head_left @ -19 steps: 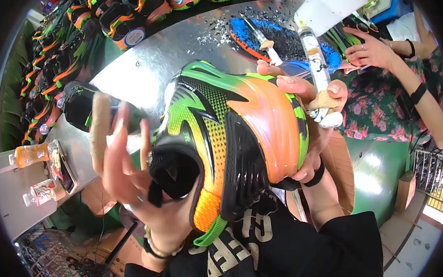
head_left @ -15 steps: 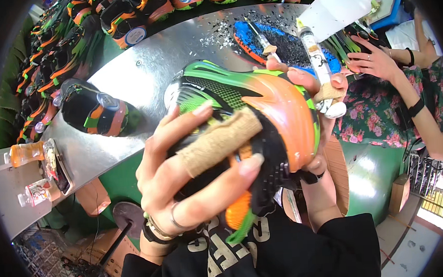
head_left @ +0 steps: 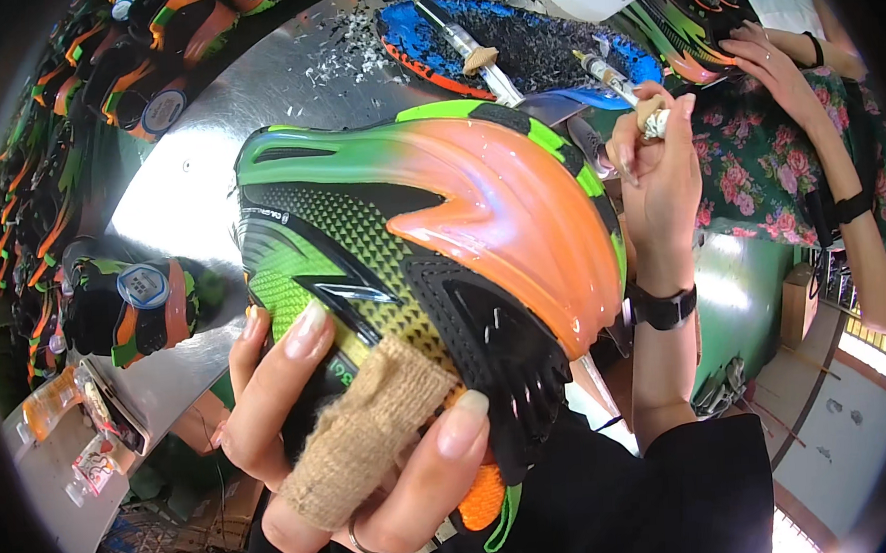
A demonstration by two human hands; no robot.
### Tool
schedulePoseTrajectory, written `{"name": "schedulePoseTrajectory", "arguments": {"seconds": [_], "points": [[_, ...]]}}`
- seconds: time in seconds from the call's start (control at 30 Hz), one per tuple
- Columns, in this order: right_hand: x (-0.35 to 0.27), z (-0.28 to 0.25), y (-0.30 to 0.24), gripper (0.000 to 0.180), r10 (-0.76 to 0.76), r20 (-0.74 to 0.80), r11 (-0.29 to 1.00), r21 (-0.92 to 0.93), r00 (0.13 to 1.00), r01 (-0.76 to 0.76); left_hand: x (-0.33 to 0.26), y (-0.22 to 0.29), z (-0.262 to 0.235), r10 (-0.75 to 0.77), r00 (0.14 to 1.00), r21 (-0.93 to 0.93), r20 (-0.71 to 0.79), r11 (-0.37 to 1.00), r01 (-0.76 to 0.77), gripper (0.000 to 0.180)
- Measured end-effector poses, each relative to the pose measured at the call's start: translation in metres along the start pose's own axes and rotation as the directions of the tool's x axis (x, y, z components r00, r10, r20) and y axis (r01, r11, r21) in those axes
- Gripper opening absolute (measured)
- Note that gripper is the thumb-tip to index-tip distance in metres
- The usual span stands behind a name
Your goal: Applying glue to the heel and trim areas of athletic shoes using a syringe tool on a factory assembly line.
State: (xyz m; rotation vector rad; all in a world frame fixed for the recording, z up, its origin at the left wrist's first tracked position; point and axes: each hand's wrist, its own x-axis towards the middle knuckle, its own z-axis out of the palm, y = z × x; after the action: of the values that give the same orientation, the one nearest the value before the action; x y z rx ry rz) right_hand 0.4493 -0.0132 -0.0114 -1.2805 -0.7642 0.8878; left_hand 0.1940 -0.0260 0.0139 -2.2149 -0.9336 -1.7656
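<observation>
My left hand [head_left: 271, 426] grips a sports shoe [head_left: 505, 223] by its sole side, fingers wrapped round it. Its side panel blends glossy orange into green, with black textured areas and an orange-and-green loop at the lower end. A tan knitted sleeve [head_left: 371, 430] covers one of my left fingers. To the right of the shoe, my right hand [head_left: 662, 155] is closed on a slim clear-barrelled syringe-like tool [head_left: 608, 73] with tan wrapping and a white end. It points up and left, apart from the shoe. My right wrist wears a black watch [head_left: 663, 308].
A similar tool [head_left: 466, 50] lies across a blue, orange-rimmed oval piece [head_left: 395, 29] strewn with black scraps. Another shoe [head_left: 139, 297] stands on the metal table [head_left: 182, 180]; several more crowd the far left. Bottles [head_left: 54, 402] stand at left. A co-worker's hand [head_left: 768, 64] touches a shoe at right.
The shoe has come closer and turned so its orange-and-green side faces up. My right hand has moved off from behind it, and its tool now tilts left. The whole view has shifted.
</observation>
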Motion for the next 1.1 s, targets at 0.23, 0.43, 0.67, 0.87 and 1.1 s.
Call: {"name": "schedulePoseTrajectory", "arguments": {"seconds": [0.23, 0.43, 0.67, 0.87, 1.1], "points": [[-0.058, -0.005, -0.035, 0.056, -0.185, -0.01, 0.982, 0.038, 0.983, 0.185, -0.004, 0.008, 0.009, -0.044, 0.999, 0.092, -0.03, 0.995, 0.047, 0.024], [-0.093, -0.006, -0.103, 0.043, -0.456, 0.586, 0.878, 0.419, 0.67, 0.232, 0.006, 0.006, 0.024, -0.027, 0.991, 0.128, -0.131, 0.991, 0.044, 0.011], [-0.096, -0.005, -0.121, 0.031, -0.234, 0.655, 0.968, 0.09, 0.718, 0.233, 0.019, 0.0, 0.004, 0.228, 0.943, 0.032, 0.243, 0.969, -0.243, 0.046], [-0.094, 0.003, -0.111, 0.029, -0.248, 0.654, 0.967, 0.122, 0.714, 0.224, 0.014, 0.005, -0.002, 0.171, 0.947, 0.094, 0.273, 0.975, -0.204, 0.042], [-0.089, -0.003, -0.116, 0.009, -0.31, 0.635, 0.951, 0.187, 0.708, 0.248, 0.024, 0.01, 0.002, 0.139, 0.928, 0.055, 0.346, 0.984, -0.168, 0.041]]}}
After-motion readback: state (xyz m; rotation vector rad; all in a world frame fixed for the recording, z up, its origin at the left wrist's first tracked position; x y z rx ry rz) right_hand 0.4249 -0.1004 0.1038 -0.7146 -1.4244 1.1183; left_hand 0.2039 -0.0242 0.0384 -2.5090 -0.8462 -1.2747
